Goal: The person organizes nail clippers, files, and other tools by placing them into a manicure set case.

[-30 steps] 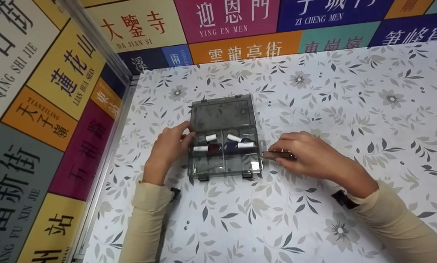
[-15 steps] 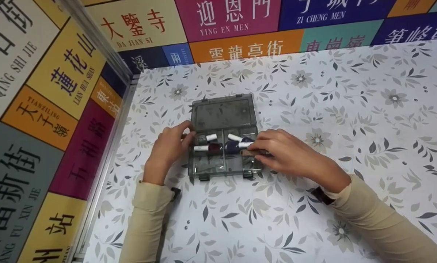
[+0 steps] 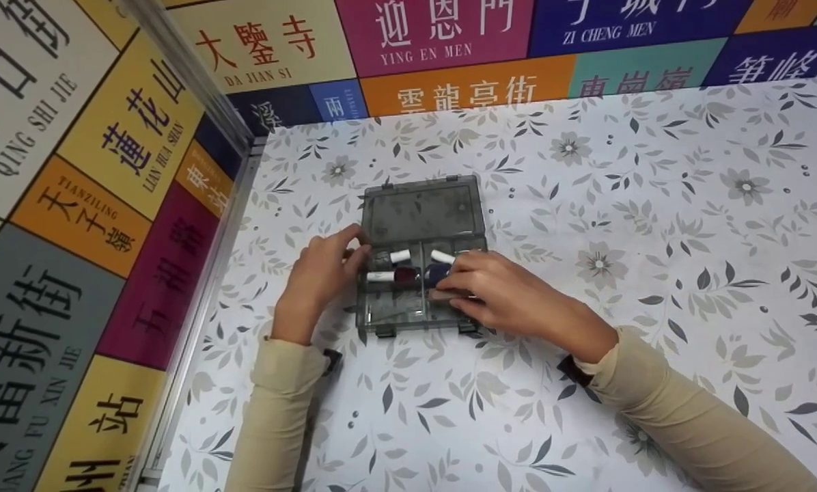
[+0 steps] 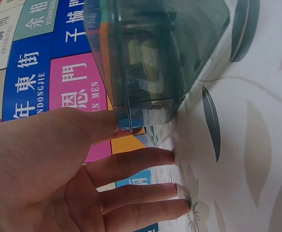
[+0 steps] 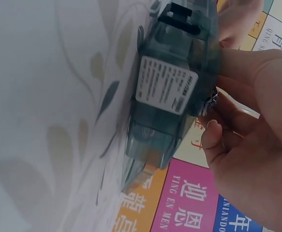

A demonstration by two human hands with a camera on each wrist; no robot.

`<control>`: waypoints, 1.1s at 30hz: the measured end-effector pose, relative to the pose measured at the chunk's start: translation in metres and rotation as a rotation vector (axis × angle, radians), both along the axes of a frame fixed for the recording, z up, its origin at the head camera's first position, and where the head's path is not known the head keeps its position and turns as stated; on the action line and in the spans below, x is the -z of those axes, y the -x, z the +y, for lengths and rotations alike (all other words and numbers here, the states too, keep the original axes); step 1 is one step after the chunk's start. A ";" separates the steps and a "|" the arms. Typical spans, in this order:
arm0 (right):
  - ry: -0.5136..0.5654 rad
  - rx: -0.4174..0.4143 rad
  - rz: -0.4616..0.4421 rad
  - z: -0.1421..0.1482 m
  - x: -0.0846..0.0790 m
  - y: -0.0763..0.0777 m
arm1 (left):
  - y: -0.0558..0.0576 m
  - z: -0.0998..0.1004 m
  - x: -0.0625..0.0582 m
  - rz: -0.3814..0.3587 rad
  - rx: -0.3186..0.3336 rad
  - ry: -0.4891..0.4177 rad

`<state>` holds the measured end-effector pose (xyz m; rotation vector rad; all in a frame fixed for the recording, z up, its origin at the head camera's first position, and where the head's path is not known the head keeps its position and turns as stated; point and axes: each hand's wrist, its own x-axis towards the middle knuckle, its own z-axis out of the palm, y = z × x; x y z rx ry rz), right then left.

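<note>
A smoky translucent compartment box (image 3: pixel 422 208) lies with its lid laid back. Inside are several nail polish bottles with white caps, among them a dark red bottle (image 3: pixel 406 276) and a navy bottle (image 3: pixel 436 275). My left hand (image 3: pixel 318 273) holds the box's left edge by thumb and index finger; its other fingers (image 4: pixel 141 193) extend beside it. Over the front right compartment, my right hand (image 3: pixel 501 290) pinches a slim, flat brownish item (image 3: pixel 442 295) like a nail clipper. A shiny metallic end (image 5: pixel 212 99) shows at the fingertips in the right wrist view.
The box stands on a table (image 3: pixel 600 205) with a leaf-patterned white cover. Walls with coloured lettered panels border it at the left and back (image 3: pixel 483 96). A printed label (image 5: pixel 167 84) shows on the box's underside in the right wrist view.
My right hand has moved left with the slim item, from beside the box to over its front right compartment. The left hand stays at the box's left edge.
</note>
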<state>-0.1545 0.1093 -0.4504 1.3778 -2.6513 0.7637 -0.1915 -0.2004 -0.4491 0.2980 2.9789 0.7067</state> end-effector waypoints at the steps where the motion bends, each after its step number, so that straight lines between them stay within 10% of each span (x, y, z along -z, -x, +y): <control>1: -0.001 0.001 0.000 -0.001 0.000 0.000 | 0.000 0.000 0.000 -0.001 0.000 0.002; 16: -0.022 0.100 -0.052 0.010 -0.007 -0.001 | 0.000 -0.001 -0.001 0.003 0.002 0.017; 33: 0.060 0.279 -0.072 0.092 -0.022 0.019 | -0.009 0.002 -0.005 -0.024 -0.003 -0.018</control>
